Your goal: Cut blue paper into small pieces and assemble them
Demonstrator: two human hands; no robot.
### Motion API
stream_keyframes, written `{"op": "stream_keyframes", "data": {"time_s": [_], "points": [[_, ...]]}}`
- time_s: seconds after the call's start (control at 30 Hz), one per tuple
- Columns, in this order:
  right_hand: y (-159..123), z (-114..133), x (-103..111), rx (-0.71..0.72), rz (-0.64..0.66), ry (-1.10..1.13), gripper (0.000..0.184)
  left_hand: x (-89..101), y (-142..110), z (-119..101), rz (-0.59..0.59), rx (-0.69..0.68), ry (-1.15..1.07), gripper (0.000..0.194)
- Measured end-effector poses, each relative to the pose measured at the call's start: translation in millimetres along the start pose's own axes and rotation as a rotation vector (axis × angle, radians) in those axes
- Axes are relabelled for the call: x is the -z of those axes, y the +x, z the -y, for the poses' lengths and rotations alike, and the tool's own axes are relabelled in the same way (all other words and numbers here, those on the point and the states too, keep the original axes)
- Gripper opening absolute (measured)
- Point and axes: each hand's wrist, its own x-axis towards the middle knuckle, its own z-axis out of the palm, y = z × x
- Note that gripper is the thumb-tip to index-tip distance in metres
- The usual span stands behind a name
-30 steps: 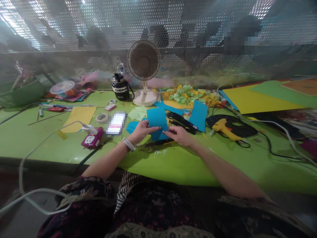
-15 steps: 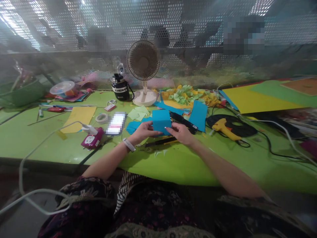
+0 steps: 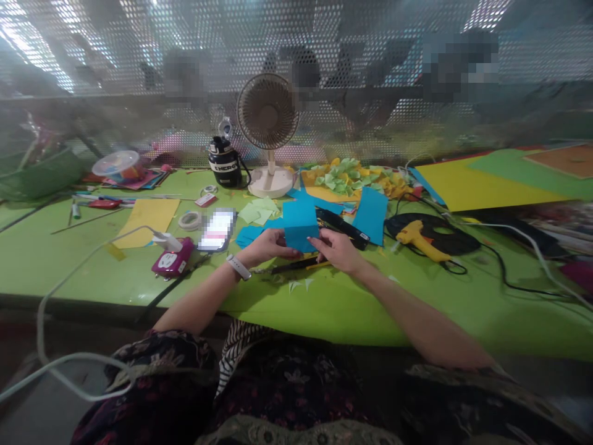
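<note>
A folded piece of blue paper [image 3: 300, 217] is held above the green table between my two hands. My left hand [image 3: 267, 246] pinches its lower left side, and my right hand [image 3: 337, 248] grips its lower right corner. The fold runs across the paper, with one flap up and one toward me. Below it lies a long dark tool with a yellow part [image 3: 299, 264], partly hidden by my hands. More blue paper pieces [image 3: 252, 235] lie by my left hand, and a blue strip [image 3: 372, 213] lies beyond my right.
A yellow glue gun [image 3: 424, 241] rests on a black mat at right. A phone [image 3: 217, 230], a tape roll [image 3: 189, 220] and a purple power adapter [image 3: 172, 259] with a cable are at left. Behind stand a fan [image 3: 269, 114], a bottle [image 3: 225, 164] and heaped paper cutouts [image 3: 345, 176].
The blue paper has shifted slightly left and its upper flap stands a little higher. Both hands still hold it in nearly the same place.
</note>
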Motion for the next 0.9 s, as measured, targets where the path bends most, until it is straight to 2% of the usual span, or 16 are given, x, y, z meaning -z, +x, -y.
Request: {"op": "stream_keyframes", "data": {"time_s": [0.2, 0.4, 0.5, 0.63, 0.77, 0.9], "points": [[2, -4, 2, -0.114, 0.17, 0.143, 0.046, 0.4, 2, 1, -0.01, -0.027, -0.003, 0.044], [6, 0, 16, -0.172, 0.324, 0.211, 0.047, 3.6, 0, 0, -0.004, -0.015, 0.014, 0.046], [7, 2, 24, -0.176, 0.364, 0.194, 0.047, 5.4, 0, -2, -0.035, -0.016, 0.046, 0.048], [8, 2, 30, -0.194, 0.41, 0.202, 0.047, 6.3, -1, -7, -0.017, -0.008, 0.04, 0.049], [7, 4, 31, -0.186, 0.407, 0.174, 0.044, 7.0, -2, -9, -0.015, 0.0, 0.026, 0.049], [5, 4, 29, -0.174, 0.452, 0.118, 0.041, 9.9, -1, -6, -0.104, -0.069, 0.006, 0.048]]}}
